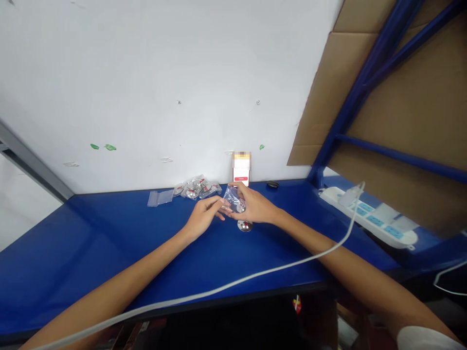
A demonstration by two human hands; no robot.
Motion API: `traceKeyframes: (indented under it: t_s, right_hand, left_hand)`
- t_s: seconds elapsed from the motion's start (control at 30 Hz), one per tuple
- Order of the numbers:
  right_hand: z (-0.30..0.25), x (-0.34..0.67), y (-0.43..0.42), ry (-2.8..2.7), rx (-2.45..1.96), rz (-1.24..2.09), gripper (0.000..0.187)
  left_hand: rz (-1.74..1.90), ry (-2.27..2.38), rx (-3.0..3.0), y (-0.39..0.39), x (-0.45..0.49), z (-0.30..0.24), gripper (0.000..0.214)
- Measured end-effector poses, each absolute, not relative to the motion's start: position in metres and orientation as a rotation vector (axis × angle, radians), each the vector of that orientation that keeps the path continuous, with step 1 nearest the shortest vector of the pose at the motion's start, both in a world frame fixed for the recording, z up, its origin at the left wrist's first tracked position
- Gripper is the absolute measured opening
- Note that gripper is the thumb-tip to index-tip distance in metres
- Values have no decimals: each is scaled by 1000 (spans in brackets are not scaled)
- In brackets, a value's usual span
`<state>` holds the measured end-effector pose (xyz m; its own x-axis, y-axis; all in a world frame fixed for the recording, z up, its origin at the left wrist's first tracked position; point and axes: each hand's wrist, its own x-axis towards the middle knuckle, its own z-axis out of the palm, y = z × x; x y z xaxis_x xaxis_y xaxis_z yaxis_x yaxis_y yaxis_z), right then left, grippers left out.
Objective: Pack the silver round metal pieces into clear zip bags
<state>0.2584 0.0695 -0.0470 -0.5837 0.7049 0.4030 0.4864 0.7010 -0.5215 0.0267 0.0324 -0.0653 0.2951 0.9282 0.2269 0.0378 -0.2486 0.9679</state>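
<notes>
A small clear plastic bag (233, 195) is held up between my hands, a shiny piece showing at its lower part. My right hand (258, 204) grips the bag from the right. The fingers of my left hand (203, 216) pinch at its left edge, where the fingertips partly overlap the plastic. Just below my right hand a round shiny metal disc (245, 226) with a red spot lies on the table. Further back, a pile of bagged metal pieces (197, 187) with red marks rests near the wall, and flat clear bags (160, 198) lie left of it.
A lit phone (241, 178) leans on the white wall behind my hands, with a small black object (272, 184) to its right. On the right lies a white power strip (368, 216). Its white cable (233, 284) sweeps across the front of the blue table (153, 272).
</notes>
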Motion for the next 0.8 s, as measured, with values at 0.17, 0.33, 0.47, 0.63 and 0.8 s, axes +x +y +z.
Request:
traceKeyframes:
  t_s: [0.17,0.33,0.47,0.63,0.8]
  right_hand:
    - [-44,273,89,-2075,-868,715,56]
    - [-52,289,119,-1695,-797,1164,47]
    - [-57,291,124,-1501,-742,1381,48]
    - [-56,286,116,-1471,-635,1549,44]
    - [-54,284,114,-1523,-602,1538,47]
  left_hand:
    - [1103,950,1662,37,20,-68,39]
    - [1030,1108,1994,36,21,-74,20]
    - [949,1124,2205,37,32,-83,25]
    - [776,1211,2433,57,53,-86,35]
    - [676,1247,2558,73,73,-81,14]
